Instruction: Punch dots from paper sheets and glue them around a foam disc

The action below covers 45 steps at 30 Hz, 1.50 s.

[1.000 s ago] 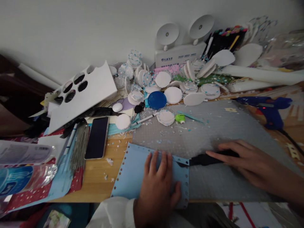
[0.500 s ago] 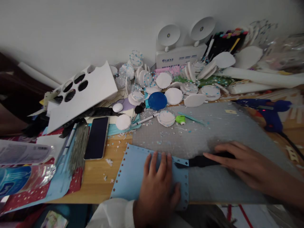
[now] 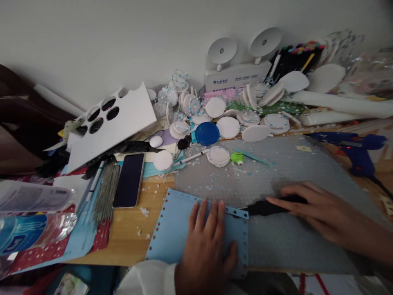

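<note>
A blue sheet of paper (image 3: pixel 172 221), with star-shaped holes punched along its edges, lies at the front of the grey cutting mat (image 3: pixel 276 241). My left hand (image 3: pixel 207 241) presses flat on the sheet, fingers stretched out and pointing away from me. In my right hand (image 3: pixel 313 213) is a black-handled knife (image 3: pixel 264 207), held low over the mat with its tip toward the sheet's upper right corner. Along the sheet's top edge a narrow punched strip (image 3: pixel 236 212) stands slightly off the rest. Part of the blade is hidden by this strip.
White foam discs (image 3: pixel 229 127) and a blue disc (image 3: pixel 207 133) crowd the back. A blue glue gun (image 3: pixel 357 147) lies at the right. Leftward are a phone (image 3: pixel 129 180), a bundle of wires (image 3: pixel 106 192), bottles (image 3: pixel 37 231) and a white board with round holes (image 3: pixel 129 119).
The knife has drawn back to the right, from over the sheet to its corner. The top strip now lifts apart from the sheet. My left hand stays pressed on the paper.
</note>
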{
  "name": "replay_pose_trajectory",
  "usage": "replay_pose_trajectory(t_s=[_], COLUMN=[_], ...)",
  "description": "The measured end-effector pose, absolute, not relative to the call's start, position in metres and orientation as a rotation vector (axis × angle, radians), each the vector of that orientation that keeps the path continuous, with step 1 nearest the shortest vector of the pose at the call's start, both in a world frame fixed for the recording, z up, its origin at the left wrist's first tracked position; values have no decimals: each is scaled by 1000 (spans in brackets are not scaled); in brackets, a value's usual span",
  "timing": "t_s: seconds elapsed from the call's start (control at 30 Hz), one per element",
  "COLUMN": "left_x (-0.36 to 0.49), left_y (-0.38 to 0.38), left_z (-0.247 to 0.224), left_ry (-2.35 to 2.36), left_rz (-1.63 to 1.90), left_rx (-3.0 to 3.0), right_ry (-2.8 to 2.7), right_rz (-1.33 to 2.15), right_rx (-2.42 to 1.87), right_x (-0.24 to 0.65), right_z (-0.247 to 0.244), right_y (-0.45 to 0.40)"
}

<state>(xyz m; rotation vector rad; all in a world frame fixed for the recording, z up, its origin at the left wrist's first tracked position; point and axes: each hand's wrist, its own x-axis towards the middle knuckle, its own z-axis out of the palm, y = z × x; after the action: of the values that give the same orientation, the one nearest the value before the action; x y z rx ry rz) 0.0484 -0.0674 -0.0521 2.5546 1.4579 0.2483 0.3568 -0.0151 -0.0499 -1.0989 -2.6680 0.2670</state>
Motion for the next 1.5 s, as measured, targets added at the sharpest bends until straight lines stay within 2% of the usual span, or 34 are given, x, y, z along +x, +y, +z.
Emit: replay_pose_trajectory(t_s=[0.57, 0.87, 1.5], left_x=[52, 11, 2], left_y=[-69, -57, -55], left_z=[-48, -47, -46], left_ry=[1453, 1650, 1535], left_rz=[362, 184, 135], left_rx=[2502, 2571, 2535], right_ry=[-2659, -2651, -2677], right_rz=[294, 276, 266], right_rx=[-1011, -1028, -1025], right_x=[333, 335, 317], right_z=[-51, -49, -52], right_y=[-4, -4, -3])
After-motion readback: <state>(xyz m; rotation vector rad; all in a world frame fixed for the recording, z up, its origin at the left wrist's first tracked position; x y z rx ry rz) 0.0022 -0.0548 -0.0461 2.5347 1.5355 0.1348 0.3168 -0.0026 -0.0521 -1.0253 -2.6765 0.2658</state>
